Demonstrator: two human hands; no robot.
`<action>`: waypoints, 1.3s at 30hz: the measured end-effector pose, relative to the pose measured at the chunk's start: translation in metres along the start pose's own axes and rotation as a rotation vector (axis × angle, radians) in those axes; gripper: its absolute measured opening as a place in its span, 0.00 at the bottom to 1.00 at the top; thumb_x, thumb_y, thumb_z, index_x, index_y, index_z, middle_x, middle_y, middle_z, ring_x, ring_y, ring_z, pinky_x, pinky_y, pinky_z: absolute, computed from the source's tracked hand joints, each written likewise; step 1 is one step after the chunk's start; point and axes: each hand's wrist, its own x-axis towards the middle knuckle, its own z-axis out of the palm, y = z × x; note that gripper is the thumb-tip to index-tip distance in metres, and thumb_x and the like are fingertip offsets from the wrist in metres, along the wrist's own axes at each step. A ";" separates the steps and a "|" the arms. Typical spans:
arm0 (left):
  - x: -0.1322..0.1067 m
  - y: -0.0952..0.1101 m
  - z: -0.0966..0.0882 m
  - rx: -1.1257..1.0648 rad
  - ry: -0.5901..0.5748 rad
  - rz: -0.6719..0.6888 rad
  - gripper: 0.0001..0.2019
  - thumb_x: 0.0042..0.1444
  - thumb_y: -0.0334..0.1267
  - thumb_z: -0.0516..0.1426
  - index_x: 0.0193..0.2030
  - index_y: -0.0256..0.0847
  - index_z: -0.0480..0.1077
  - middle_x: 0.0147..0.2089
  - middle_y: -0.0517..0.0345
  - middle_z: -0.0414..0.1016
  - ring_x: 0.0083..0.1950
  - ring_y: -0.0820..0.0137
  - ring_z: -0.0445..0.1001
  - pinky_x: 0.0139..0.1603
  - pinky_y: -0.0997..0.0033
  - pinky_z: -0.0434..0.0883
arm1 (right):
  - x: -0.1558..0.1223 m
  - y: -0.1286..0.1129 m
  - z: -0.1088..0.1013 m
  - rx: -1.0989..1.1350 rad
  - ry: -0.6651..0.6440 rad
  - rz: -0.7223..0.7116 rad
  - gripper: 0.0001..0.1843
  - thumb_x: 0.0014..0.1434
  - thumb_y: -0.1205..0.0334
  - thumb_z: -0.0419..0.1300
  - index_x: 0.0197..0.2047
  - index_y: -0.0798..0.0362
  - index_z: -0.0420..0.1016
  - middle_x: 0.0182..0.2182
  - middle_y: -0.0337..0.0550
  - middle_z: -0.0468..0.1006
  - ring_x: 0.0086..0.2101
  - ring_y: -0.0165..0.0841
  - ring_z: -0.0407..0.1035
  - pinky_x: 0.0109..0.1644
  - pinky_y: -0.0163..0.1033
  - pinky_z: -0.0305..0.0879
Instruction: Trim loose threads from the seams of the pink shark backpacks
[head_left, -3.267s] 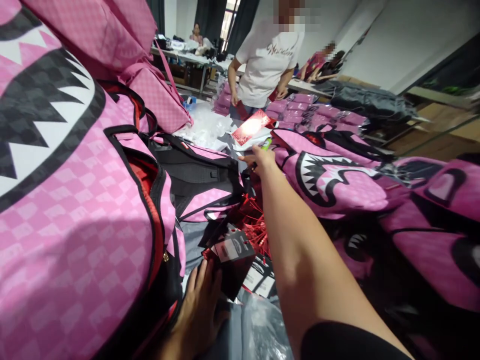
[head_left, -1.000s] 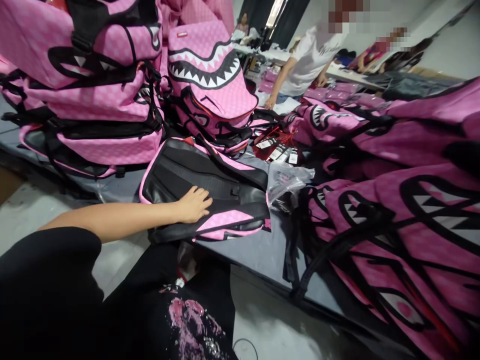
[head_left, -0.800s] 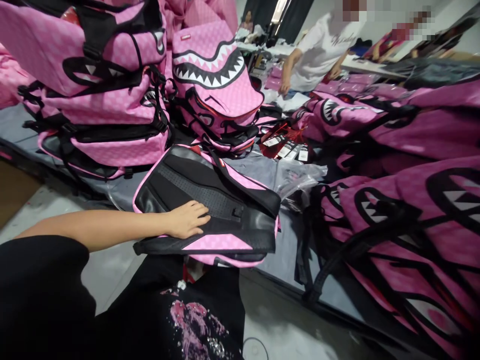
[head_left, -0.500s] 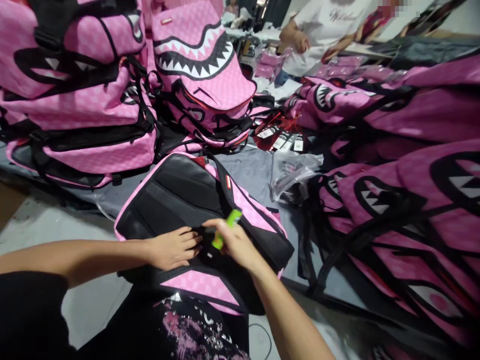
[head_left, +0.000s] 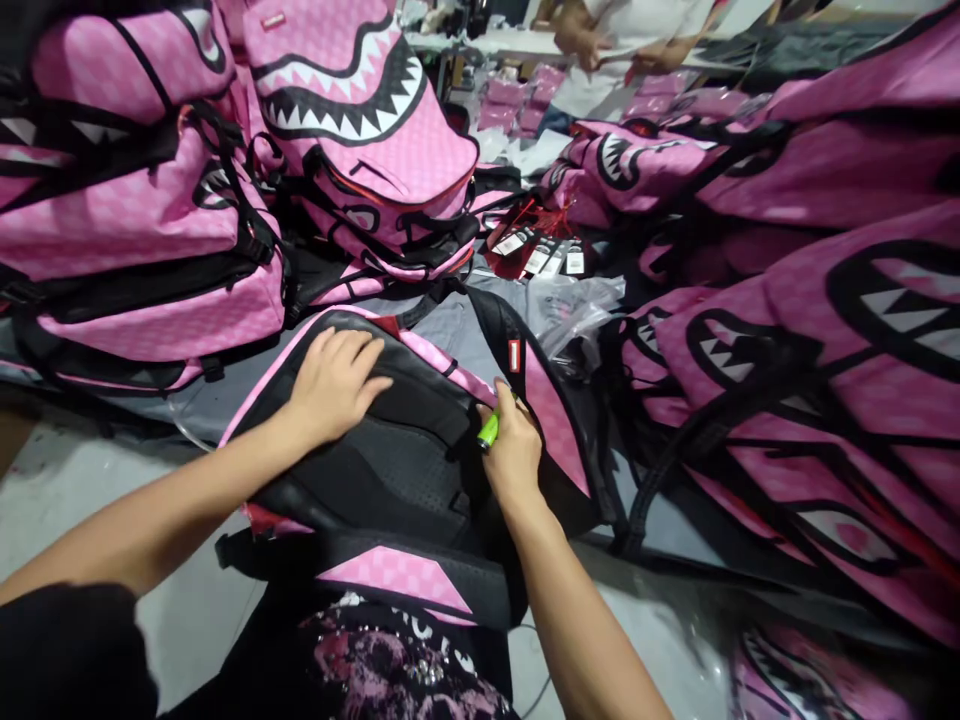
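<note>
A pink-and-black backpack [head_left: 352, 480] lies with its black padded back panel up, at the table's near edge. My left hand [head_left: 337, 385] rests on the upper left of this panel, palm down and open, with thumb and fingers apart. At the right side of the panel, by the shoulder strap [head_left: 506, 320] with its small red label, my right hand [head_left: 514, 440] is closed around a small bright green tool [head_left: 488, 431]. A dark end shows on the tool; its exact kind is unclear. My right fingertips are close to the strap's edge.
Stacked pink backpacks [head_left: 150, 220] stand at left, and one with a shark-mouth print [head_left: 360, 90] behind. More backpacks [head_left: 787, 330] are piled at right. Hang tags [head_left: 540, 255] and a clear plastic bag [head_left: 577, 310] lie beyond. Another person [head_left: 630, 40] stands at the back.
My left hand has moved up the panel and its fingers have spread. My right hand has shifted right and up with the green tool. The shoulder straps now lie spread apart.
</note>
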 end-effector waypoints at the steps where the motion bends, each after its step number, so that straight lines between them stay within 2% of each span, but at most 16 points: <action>1: 0.015 -0.001 -0.001 0.048 -0.046 -0.027 0.25 0.68 0.51 0.49 0.57 0.31 0.71 0.53 0.37 0.76 0.55 0.51 0.73 0.56 0.49 0.66 | 0.000 0.001 0.000 -0.013 -0.011 0.010 0.26 0.68 0.56 0.49 0.65 0.56 0.68 0.45 0.60 0.79 0.49 0.49 0.73 0.53 0.52 0.69; 3: 0.033 -0.004 0.003 0.106 -0.099 0.005 0.27 0.67 0.56 0.48 0.46 0.31 0.75 0.42 0.40 0.79 0.46 0.54 0.76 0.47 0.54 0.67 | 0.000 0.003 -0.007 -0.020 -0.045 0.016 0.26 0.67 0.55 0.49 0.63 0.56 0.69 0.40 0.58 0.79 0.43 0.47 0.74 0.48 0.49 0.69; 6: 0.041 -0.013 0.000 0.115 -0.106 0.101 0.27 0.66 0.58 0.48 0.35 0.36 0.75 0.33 0.46 0.78 0.38 0.60 0.76 0.40 0.62 0.65 | -0.003 0.006 -0.028 0.041 -0.068 0.029 0.26 0.67 0.51 0.49 0.60 0.56 0.71 0.35 0.52 0.79 0.34 0.42 0.73 0.40 0.44 0.68; 8: 0.045 -0.021 -0.016 0.122 -0.036 0.196 0.29 0.65 0.60 0.48 0.30 0.38 0.74 0.28 0.49 0.76 0.33 0.63 0.74 0.35 0.64 0.61 | -0.011 0.001 -0.045 0.114 -0.054 0.041 0.25 0.66 0.48 0.51 0.56 0.55 0.73 0.31 0.48 0.78 0.30 0.38 0.71 0.37 0.40 0.66; 11: 0.054 -0.026 -0.054 0.174 0.183 0.416 0.30 0.65 0.62 0.46 0.26 0.39 0.71 0.24 0.53 0.70 0.30 0.65 0.70 0.32 0.64 0.56 | -0.035 -0.014 -0.064 0.192 -0.027 0.108 0.23 0.64 0.47 0.55 0.55 0.53 0.72 0.25 0.41 0.75 0.23 0.34 0.67 0.31 0.36 0.62; 13: 0.058 -0.016 -0.071 0.218 0.261 0.561 0.30 0.66 0.61 0.45 0.26 0.40 0.70 0.23 0.56 0.68 0.29 0.66 0.69 0.32 0.65 0.55 | -0.060 -0.019 -0.067 0.233 -0.040 0.179 0.24 0.63 0.47 0.56 0.57 0.52 0.70 0.23 0.38 0.73 0.21 0.33 0.66 0.28 0.36 0.61; 14: 0.057 -0.008 -0.073 0.228 0.265 0.624 0.29 0.66 0.61 0.46 0.26 0.40 0.69 0.23 0.56 0.68 0.28 0.67 0.68 0.32 0.65 0.55 | -0.073 -0.017 -0.065 0.256 -0.051 0.218 0.25 0.62 0.47 0.56 0.57 0.53 0.70 0.22 0.37 0.72 0.21 0.33 0.66 0.27 0.36 0.61; 17: 0.046 0.027 -0.055 0.190 0.212 0.769 0.23 0.67 0.54 0.50 0.27 0.39 0.68 0.25 0.57 0.70 0.27 0.68 0.67 0.32 0.64 0.57 | -0.105 0.001 -0.046 0.327 -0.057 0.330 0.26 0.61 0.45 0.56 0.54 0.53 0.71 0.21 0.35 0.70 0.21 0.33 0.65 0.28 0.36 0.63; 21: 0.024 0.065 -0.021 0.141 0.197 0.822 0.11 0.66 0.38 0.55 0.33 0.38 0.69 0.29 0.58 0.72 0.31 0.68 0.69 0.39 0.64 0.63 | -0.122 0.034 -0.016 0.386 0.017 0.395 0.27 0.59 0.40 0.57 0.48 0.54 0.73 0.23 0.36 0.71 0.22 0.32 0.66 0.29 0.36 0.65; 24: 0.009 0.076 -0.019 0.142 0.224 0.845 0.05 0.64 0.29 0.54 0.37 0.37 0.70 0.29 0.59 0.72 0.32 0.69 0.68 0.41 0.64 0.63 | -0.126 0.047 -0.007 0.377 0.079 0.391 0.27 0.59 0.41 0.57 0.50 0.55 0.73 0.31 0.45 0.78 0.28 0.35 0.72 0.33 0.38 0.70; 26: 0.004 0.076 -0.022 0.135 0.221 0.832 0.04 0.63 0.26 0.55 0.39 0.36 0.71 0.29 0.60 0.73 0.32 0.70 0.69 0.40 0.65 0.63 | -0.129 0.046 -0.007 0.327 0.069 0.377 0.27 0.61 0.43 0.57 0.53 0.56 0.73 0.34 0.48 0.80 0.31 0.37 0.76 0.35 0.39 0.72; 29: 0.005 0.071 -0.019 0.101 0.175 0.777 0.04 0.63 0.29 0.56 0.39 0.36 0.72 0.32 0.58 0.76 0.34 0.69 0.72 0.41 0.65 0.64 | -0.129 0.031 -0.009 0.200 0.139 0.224 0.23 0.65 0.52 0.57 0.59 0.52 0.70 0.42 0.50 0.82 0.41 0.40 0.79 0.43 0.42 0.76; 32: 0.013 0.064 -0.012 0.052 0.080 0.753 0.08 0.67 0.36 0.54 0.40 0.38 0.73 0.35 0.57 0.79 0.36 0.68 0.74 0.41 0.63 0.65 | -0.112 0.002 -0.009 0.196 0.374 -0.152 0.26 0.64 0.66 0.59 0.64 0.46 0.65 0.54 0.52 0.78 0.52 0.41 0.76 0.55 0.48 0.75; 34: 0.019 0.057 -0.015 0.026 -0.008 0.771 0.10 0.68 0.39 0.53 0.42 0.38 0.74 0.37 0.57 0.80 0.36 0.68 0.75 0.39 0.63 0.65 | -0.092 -0.019 -0.007 0.291 0.428 -0.378 0.29 0.62 0.73 0.59 0.65 0.46 0.64 0.57 0.53 0.76 0.55 0.42 0.74 0.57 0.52 0.73; 37: 0.030 0.048 -0.035 -0.022 -0.116 0.797 0.10 0.68 0.36 0.51 0.44 0.39 0.74 0.39 0.58 0.81 0.37 0.70 0.77 0.36 0.66 0.67 | -0.063 -0.041 -0.003 0.442 0.395 -0.506 0.27 0.61 0.78 0.58 0.61 0.49 0.67 0.49 0.52 0.81 0.52 0.40 0.75 0.55 0.52 0.74; 39: 0.043 0.046 -0.051 -0.004 -0.081 0.754 0.09 0.67 0.35 0.52 0.46 0.41 0.74 0.46 0.56 0.81 0.44 0.68 0.77 0.43 0.67 0.69 | -0.053 -0.046 -0.002 0.496 0.385 -0.499 0.25 0.61 0.79 0.57 0.59 0.49 0.68 0.42 0.47 0.82 0.47 0.37 0.76 0.53 0.49 0.74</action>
